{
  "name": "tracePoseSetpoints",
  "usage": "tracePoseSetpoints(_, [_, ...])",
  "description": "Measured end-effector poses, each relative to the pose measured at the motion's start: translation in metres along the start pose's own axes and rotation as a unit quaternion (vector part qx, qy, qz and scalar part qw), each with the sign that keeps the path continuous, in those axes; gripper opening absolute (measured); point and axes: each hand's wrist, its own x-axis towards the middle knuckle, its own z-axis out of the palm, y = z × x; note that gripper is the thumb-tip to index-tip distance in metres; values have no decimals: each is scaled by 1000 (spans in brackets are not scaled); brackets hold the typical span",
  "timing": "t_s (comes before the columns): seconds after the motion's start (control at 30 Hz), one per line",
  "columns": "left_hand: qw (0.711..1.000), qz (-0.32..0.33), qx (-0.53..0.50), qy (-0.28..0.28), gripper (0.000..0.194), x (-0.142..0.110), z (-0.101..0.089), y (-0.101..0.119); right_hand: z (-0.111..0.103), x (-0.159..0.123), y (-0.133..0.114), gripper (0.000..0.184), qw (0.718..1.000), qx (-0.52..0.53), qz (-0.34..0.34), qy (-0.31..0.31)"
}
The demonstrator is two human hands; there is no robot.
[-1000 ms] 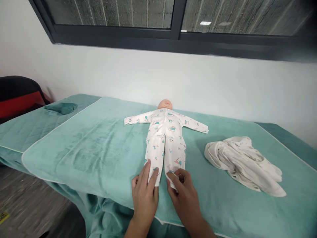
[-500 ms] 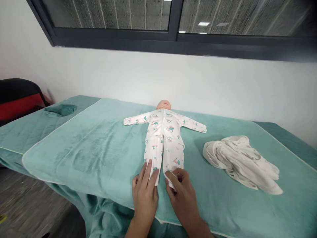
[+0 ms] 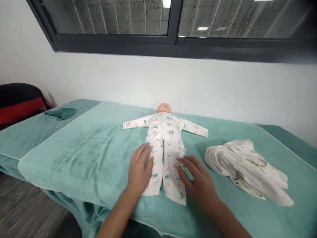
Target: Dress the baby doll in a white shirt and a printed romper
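Observation:
A baby doll lies on its back with its head toward the wall. It wears a white printed top with both sleeves spread sideways. White printed pants cover its legs, which lie straight toward me. My left hand is at the left pant leg, fingers apart and holding nothing. Over the right pant leg is my right hand, its fingers parted and slightly blurred. Whether its fingertips touch the cloth I cannot tell.
Under the doll spreads a green blanket over a padded bed with a face hole at left. A crumpled white cloth lies at right. Behind are a white wall and a window; a black-and-red chair stands at left.
Both hands have left the pant cuffs and moved up the legs toward the waist. My right fingers have let go of the right cuff. Both cuffs now show, lying flat.

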Motion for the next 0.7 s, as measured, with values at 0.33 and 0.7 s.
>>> tracePoseSetpoints(0.33, [990, 71, 111, -53, 21, 65, 35, 10, 62, 93, 32, 16, 991, -117, -9, -70])
tracePoseSetpoints(0.7, [984, -72, -162, 5, 19, 161, 61, -17, 54, 189, 74, 26, 978, 74, 194, -23])
